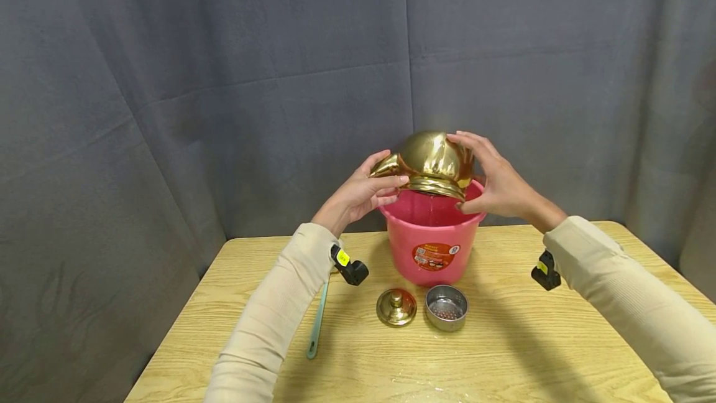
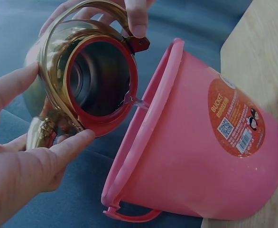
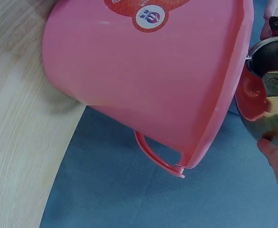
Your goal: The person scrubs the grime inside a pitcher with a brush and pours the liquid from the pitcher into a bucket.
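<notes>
A shiny gold teapot (image 1: 433, 157) is held tipped over, its round mouth turned down above the pink bucket (image 1: 431, 247). In the left wrist view, a thin stream of water (image 2: 141, 103) runs from the mouth over the bucket's rim. My left hand (image 1: 366, 188) grips the teapot at its spout side, fingers around the spout. On the opposite side, my right hand (image 1: 498, 179) holds the body, thumb low near the mouth and fingers over the top. The teapot's curved handle (image 2: 46, 71) lies folded around the mouth. Only part of the teapot shows in the right wrist view.
In front of the bucket lie a gold lid (image 1: 396, 307) with a knob and a round metal strainer (image 1: 447, 308) with a perforated bottom. A pale green handle (image 1: 317, 325) lies to the left, partly hidden by my left forearm. Grey curtains (image 1: 313, 79) hang behind the wooden table (image 1: 224, 291).
</notes>
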Demonstrator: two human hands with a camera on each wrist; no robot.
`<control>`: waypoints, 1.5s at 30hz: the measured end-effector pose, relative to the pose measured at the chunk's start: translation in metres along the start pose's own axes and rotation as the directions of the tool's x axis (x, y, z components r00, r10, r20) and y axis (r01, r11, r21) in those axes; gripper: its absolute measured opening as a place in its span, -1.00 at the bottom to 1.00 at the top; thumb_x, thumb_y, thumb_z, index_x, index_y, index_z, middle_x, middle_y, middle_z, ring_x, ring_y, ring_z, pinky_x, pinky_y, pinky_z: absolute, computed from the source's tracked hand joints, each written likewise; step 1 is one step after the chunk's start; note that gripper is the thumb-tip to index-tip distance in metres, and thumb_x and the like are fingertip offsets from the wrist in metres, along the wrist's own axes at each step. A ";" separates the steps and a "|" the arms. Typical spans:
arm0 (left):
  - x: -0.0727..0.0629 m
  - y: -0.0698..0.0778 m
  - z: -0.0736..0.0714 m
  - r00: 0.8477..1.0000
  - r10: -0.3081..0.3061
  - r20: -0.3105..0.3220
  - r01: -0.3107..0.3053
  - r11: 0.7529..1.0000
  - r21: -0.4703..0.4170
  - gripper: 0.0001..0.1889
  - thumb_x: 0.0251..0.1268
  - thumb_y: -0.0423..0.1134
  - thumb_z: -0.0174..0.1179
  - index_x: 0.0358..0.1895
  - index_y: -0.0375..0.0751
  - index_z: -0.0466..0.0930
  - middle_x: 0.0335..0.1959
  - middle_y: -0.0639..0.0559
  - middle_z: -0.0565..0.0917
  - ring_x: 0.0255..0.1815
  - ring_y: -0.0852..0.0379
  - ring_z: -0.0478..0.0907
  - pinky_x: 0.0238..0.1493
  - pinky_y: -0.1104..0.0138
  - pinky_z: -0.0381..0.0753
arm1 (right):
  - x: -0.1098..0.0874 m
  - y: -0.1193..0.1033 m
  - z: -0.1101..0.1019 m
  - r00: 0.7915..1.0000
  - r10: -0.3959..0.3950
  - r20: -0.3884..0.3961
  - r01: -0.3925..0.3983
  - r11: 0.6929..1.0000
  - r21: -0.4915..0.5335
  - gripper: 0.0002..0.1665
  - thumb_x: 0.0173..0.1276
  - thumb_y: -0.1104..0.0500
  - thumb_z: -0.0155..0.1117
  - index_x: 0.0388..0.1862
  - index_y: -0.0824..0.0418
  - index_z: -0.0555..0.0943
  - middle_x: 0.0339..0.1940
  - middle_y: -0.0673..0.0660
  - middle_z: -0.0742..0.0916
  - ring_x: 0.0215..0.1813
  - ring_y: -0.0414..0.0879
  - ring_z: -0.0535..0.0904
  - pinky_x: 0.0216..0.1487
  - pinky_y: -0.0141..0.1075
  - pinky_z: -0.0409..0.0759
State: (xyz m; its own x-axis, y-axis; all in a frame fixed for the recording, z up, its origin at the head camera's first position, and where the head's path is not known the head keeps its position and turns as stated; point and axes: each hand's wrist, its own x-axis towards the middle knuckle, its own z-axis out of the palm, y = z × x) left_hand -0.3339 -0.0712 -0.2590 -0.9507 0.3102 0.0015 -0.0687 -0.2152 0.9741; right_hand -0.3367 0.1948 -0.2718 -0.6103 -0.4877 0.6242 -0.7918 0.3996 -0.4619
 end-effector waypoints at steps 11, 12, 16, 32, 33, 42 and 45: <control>-0.001 0.000 -0.001 1.000 0.024 0.015 -0.025 0.999 0.022 -0.16 0.22 -0.56 0.21 0.50 0.06 0.08 0.08 -0.15 0.45 -0.19 0.06 0.56 -0.14 0.28 0.58 | 0.000 -0.001 -0.001 0.999 -0.034 -0.011 0.034 0.999 -0.024 0.36 -0.30 0.48 0.59 0.51 -0.08 0.17 0.52 0.01 0.10 0.41 0.14 0.17 0.05 0.16 0.48; -0.001 0.000 -0.001 1.000 0.027 0.016 -0.027 0.999 0.022 -0.16 0.21 -0.57 0.21 0.50 0.06 0.09 0.06 -0.14 0.45 -0.19 0.07 0.55 -0.17 0.30 0.59 | 0.001 -0.001 -0.001 0.999 -0.038 -0.012 0.038 0.999 -0.027 0.36 -0.30 0.48 0.59 0.51 -0.08 0.17 0.52 0.00 0.10 0.40 0.14 0.18 0.05 0.16 0.48; -0.001 -0.001 -0.002 0.999 0.036 0.021 -0.036 0.999 0.013 -0.17 0.20 -0.58 0.21 0.48 0.08 0.12 -0.03 -0.12 0.45 -0.18 0.08 0.54 -0.20 0.31 0.60 | 0.000 0.000 -0.001 0.998 -0.058 -0.015 0.058 0.998 -0.038 0.37 -0.31 0.48 0.60 0.51 -0.06 0.17 0.52 -0.03 0.09 0.39 0.14 0.20 0.07 0.13 0.47; -0.003 -0.001 -0.004 0.998 0.040 0.047 -0.041 0.999 0.010 -0.10 0.18 -0.62 0.20 0.51 0.10 0.06 -0.05 -0.14 0.44 -0.16 0.07 0.55 0.15 0.09 0.44 | -0.001 -0.001 0.000 0.986 -0.168 -0.020 0.164 0.978 -0.128 0.34 -0.34 0.46 0.62 0.50 0.10 0.19 0.54 0.02 0.08 0.31 0.08 0.29 0.05 -0.03 0.54; -0.003 -0.001 -0.004 0.998 0.043 0.049 -0.043 0.999 0.011 -0.10 0.18 -0.62 0.20 0.52 0.10 0.05 -0.05 -0.15 0.44 -0.16 0.07 0.55 0.16 0.08 0.43 | -0.001 -0.001 0.000 0.985 -0.174 -0.023 0.169 0.977 -0.133 0.34 -0.35 0.45 0.62 0.50 0.11 0.19 0.54 0.03 0.08 0.31 0.08 0.29 0.06 -0.08 0.55; -0.003 -0.004 -0.005 0.999 0.033 0.028 -0.034 0.999 0.022 -0.11 0.20 -0.57 0.22 0.52 0.09 0.02 0.20 -0.21 0.38 0.08 -0.10 0.52 0.16 0.09 0.45 | -0.001 0.001 0.004 0.970 -0.241 -0.033 0.230 0.953 -0.198 0.31 -0.38 0.44 0.65 0.46 0.14 0.25 0.52 0.11 0.14 0.38 0.10 0.23 0.12 -0.29 0.44; -0.004 -0.005 -0.005 0.999 0.028 0.016 -0.028 1.000 0.009 -0.14 0.21 -0.54 0.22 0.50 0.09 0.05 0.24 -0.20 0.36 0.15 -0.20 0.49 0.14 0.10 0.47 | 0.000 0.001 0.005 0.967 -0.253 -0.033 0.240 0.947 -0.213 0.30 -0.38 0.43 0.65 0.45 0.12 0.26 0.52 0.12 0.15 0.43 0.11 0.17 0.14 -0.04 0.45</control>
State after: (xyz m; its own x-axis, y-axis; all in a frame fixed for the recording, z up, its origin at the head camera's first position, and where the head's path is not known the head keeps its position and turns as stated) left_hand -0.3317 -0.0759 -0.2649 -0.9473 0.3186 0.0318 -0.0396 -0.2150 0.9758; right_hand -0.3375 0.1914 -0.2757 -0.3893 -0.5468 0.7412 -0.8914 0.4263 -0.1537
